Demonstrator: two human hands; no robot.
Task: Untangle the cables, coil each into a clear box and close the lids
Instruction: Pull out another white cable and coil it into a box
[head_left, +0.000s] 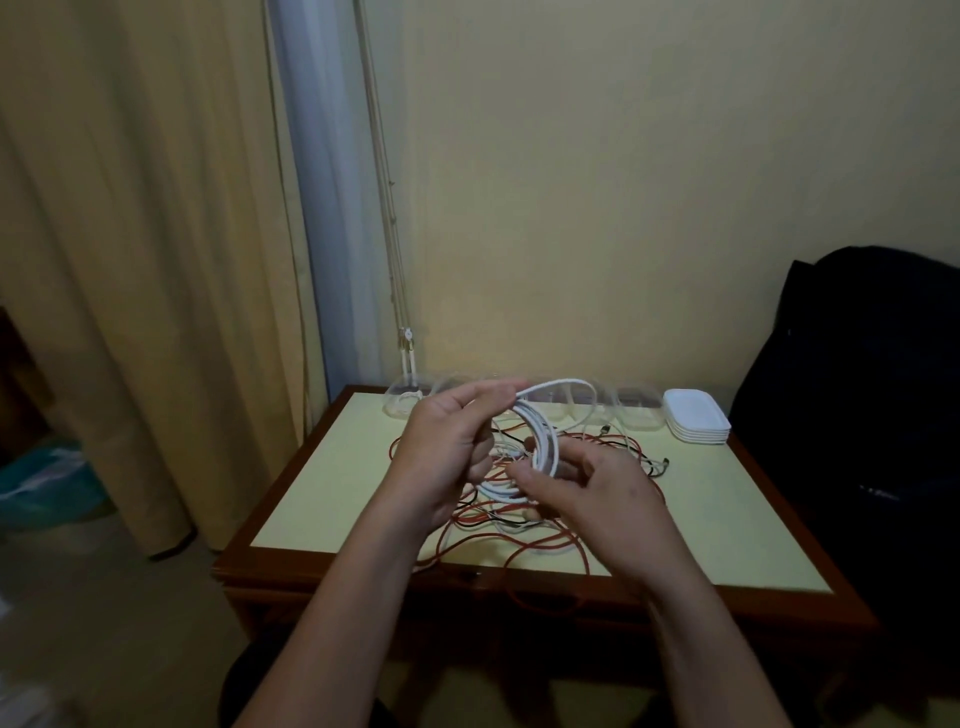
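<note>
My left hand (451, 451) holds a coil of white cable (544, 441) above the table, fingers pinching the loop at its top. My right hand (587, 496) grips the lower part of the same coil from the right. Beneath both hands lies a tangle of red cable (524, 540), with thin black and white cables mixed in; one red loop hangs over the table's front edge. A row of clear boxes (638, 413) stands along the table's back edge. A stack of white lids (696, 415) sits at the back right.
The small table (332, 499) has a pale yellow top and a dark wood rim. A curtain (145, 260) hangs at the left, and a dark bag or chair (872, 415) stands close on the right. The wall runs right behind the boxes.
</note>
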